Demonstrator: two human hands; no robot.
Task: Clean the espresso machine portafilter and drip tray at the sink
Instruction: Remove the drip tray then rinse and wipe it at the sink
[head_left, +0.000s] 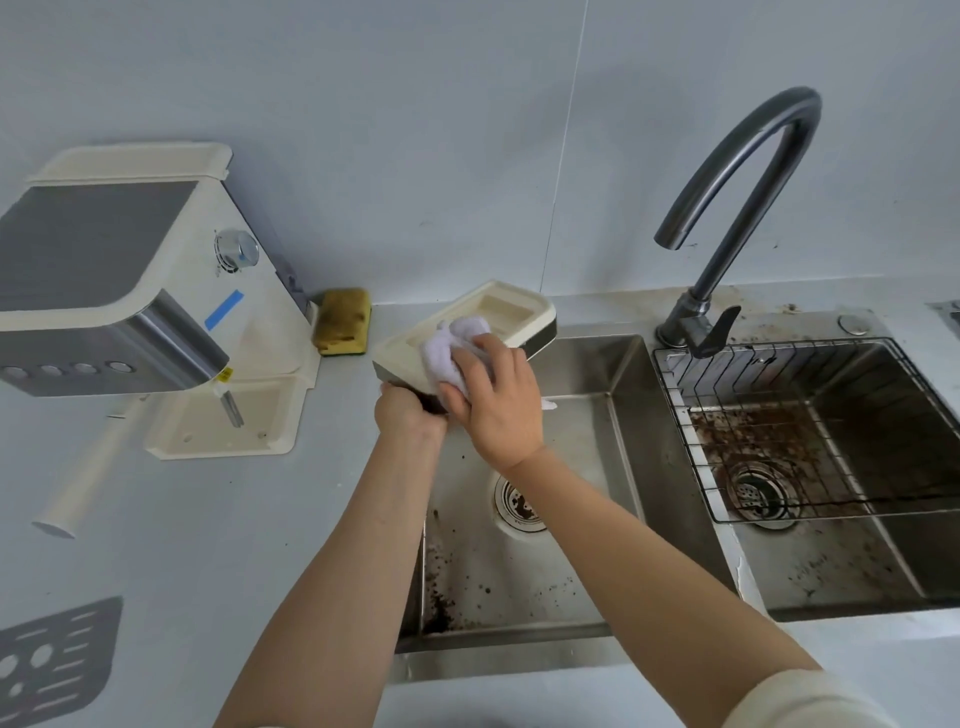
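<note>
head view, looking down, close over sink (613, 364)

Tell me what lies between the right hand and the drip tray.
A crumpled white cloth: the right hand presses it onto the cream top face of the drip tray. The head view shows it.

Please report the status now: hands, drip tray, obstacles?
Left hand grips drip tray corner, over left basin. Right hand holds cloth against tray. Nothing blocking.
</note>
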